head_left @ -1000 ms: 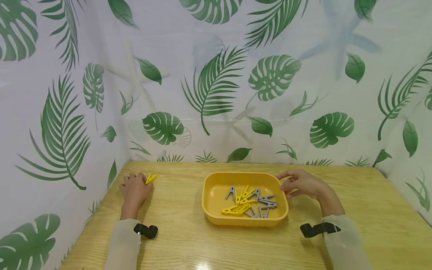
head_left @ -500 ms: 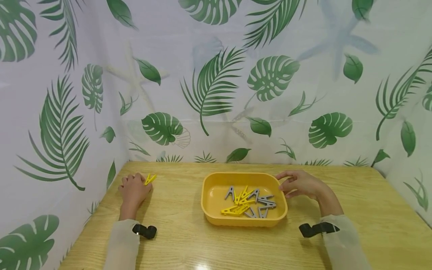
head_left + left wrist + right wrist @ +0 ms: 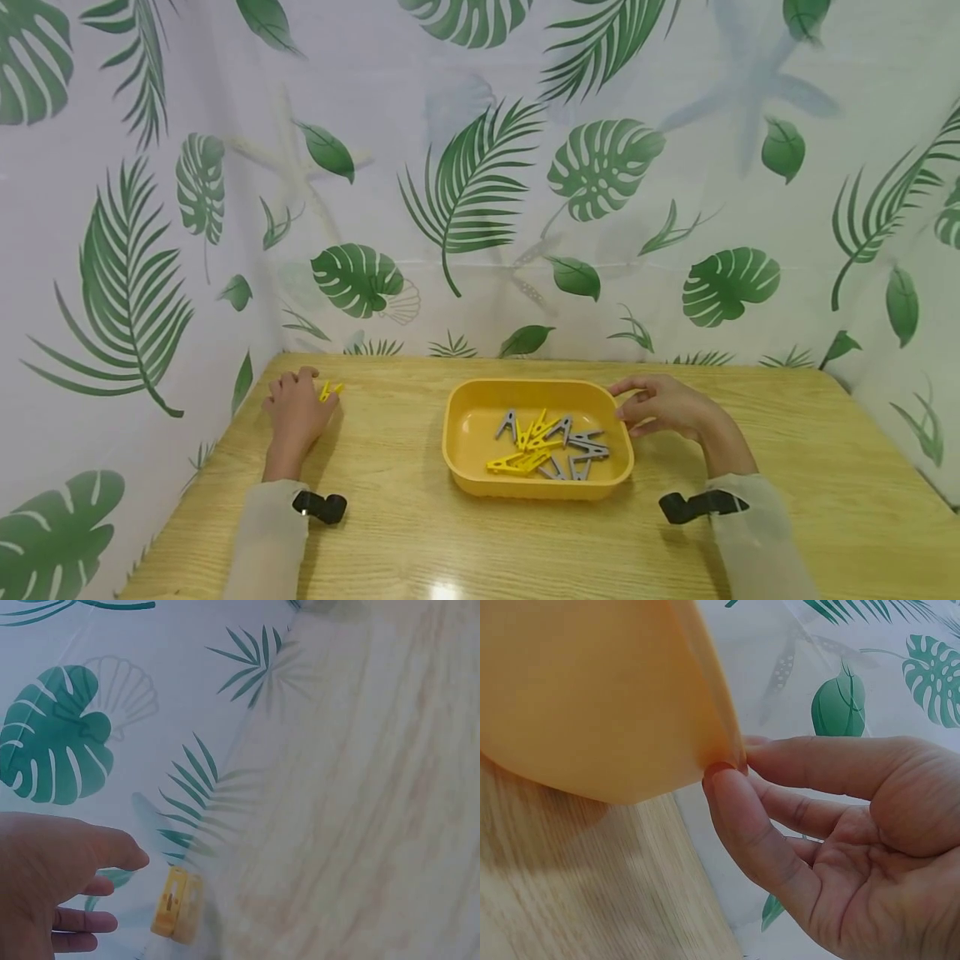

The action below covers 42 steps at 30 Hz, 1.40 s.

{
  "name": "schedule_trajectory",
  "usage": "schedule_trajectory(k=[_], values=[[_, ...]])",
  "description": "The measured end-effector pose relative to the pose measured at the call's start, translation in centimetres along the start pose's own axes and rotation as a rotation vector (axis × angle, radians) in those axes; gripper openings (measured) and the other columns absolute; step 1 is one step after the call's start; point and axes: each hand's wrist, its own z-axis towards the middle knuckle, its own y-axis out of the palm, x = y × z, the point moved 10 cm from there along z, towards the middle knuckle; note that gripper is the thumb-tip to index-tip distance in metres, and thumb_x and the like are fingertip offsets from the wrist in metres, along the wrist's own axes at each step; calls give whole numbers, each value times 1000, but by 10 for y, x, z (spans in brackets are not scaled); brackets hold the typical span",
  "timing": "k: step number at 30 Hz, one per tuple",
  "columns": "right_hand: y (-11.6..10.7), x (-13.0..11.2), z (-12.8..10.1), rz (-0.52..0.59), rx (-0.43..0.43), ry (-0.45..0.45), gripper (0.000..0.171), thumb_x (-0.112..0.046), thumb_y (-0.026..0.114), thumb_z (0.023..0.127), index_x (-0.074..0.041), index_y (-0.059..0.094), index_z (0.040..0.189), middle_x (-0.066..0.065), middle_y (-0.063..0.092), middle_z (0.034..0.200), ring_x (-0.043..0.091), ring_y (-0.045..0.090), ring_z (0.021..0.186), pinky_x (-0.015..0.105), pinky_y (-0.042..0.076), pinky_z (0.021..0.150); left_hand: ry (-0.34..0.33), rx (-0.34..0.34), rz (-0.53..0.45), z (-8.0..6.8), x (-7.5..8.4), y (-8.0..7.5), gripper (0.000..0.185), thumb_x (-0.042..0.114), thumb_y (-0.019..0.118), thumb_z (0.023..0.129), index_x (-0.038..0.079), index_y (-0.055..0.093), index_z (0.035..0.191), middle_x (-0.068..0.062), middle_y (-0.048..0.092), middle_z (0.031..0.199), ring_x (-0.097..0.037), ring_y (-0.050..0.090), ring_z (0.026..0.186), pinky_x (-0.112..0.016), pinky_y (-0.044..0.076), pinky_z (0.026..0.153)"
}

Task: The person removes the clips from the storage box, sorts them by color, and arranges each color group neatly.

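Note:
At the left of the table, my left hand (image 3: 296, 417) is beside a yellow clothespin (image 3: 327, 392). In the left wrist view, the fingers of that hand (image 3: 56, 877) are apart from the clothespin (image 3: 174, 904), which rests on the table. Thumb and fingers of my right hand (image 3: 671, 410) pinch the right rim of a yellow plastic basin (image 3: 538, 488). The right wrist view shows the hand (image 3: 832, 832) gripping the basin's edge (image 3: 724, 712) close up. Yellow clothespins (image 3: 513, 463) and grey clothespins (image 3: 588, 450) lie in a loose heap inside the basin.
The wooden table (image 3: 390, 517) meets a leaf-printed sheet (image 3: 480, 317) at the back and sides. A black wrist camera (image 3: 321, 507) sits on the left sleeve and another wrist camera (image 3: 701, 506) on the right.
My left hand has let go of the yellow clothespin, and its fingers have spread and lifted. The right hand stays at the basin's rim. The head view has shifted slightly.

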Motion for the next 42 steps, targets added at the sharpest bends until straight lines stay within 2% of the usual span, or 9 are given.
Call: schedule_trajectory(k=[5,11,17,20,26,31,34,38,42], values=[[0,0,0,6,1,-3,53,-10,64,98,9,45,144,8,72,102,16,69,89,36,61,82,66,29,-38,0,26,-12,52,28,62,99,-2,48,140,-33,47,132,-51,36,123,-69,30,101],[1,2,0,13,2,-3,53,-9,64,98,9,45,144,9,72,103,16,70,89,38,61,83,170,32,-67,-5,73,-21,53,25,63,98,0,48,142,-31,47,134,-50,36,125,-67,29,105],[0,3,2,1,4,-7,53,-9,64,98,8,45,145,9,72,103,17,69,88,39,61,83,363,90,-114,-25,132,-30,45,23,70,95,4,57,134,-24,55,127,-45,42,123,-60,35,102],[-1,1,4,2,8,-5,53,-9,63,98,8,45,145,9,72,104,17,69,89,39,61,83,503,90,-127,-38,164,-30,39,24,74,93,6,63,126,-18,61,120,-39,49,114,-55,41,97],[-1,1,4,5,12,-3,53,-9,64,98,8,45,145,8,72,102,16,69,88,37,61,82,782,-52,-89,-66,219,-2,27,27,81,88,12,71,108,-6,67,106,-26,54,102,-45,45,90],[-2,2,2,7,19,10,53,-9,64,98,8,46,144,8,71,101,16,69,87,37,61,82,929,-201,-9,-85,240,31,26,33,83,84,16,74,102,-3,68,102,-21,54,97,-39,43,83],[-3,3,1,5,22,12,52,-9,64,97,8,46,144,8,72,102,17,69,88,37,61,82,966,-275,44,-92,246,46,28,36,85,82,17,75,100,-3,69,101,-21,53,95,-39,43,82],[-3,4,0,6,23,11,52,-9,65,97,8,47,143,9,72,102,17,69,89,38,61,83,963,-385,97,-99,250,64,32,40,87,79,19,77,101,-2,69,100,-19,50,93,-41,42,85],[-2,2,-1,9,20,6,51,-8,64,98,8,47,142,9,72,102,17,70,89,40,61,84,968,-432,164,-105,253,77,32,43,87,78,22,77,99,1,68,98,-17,50,93,-40,42,86]])
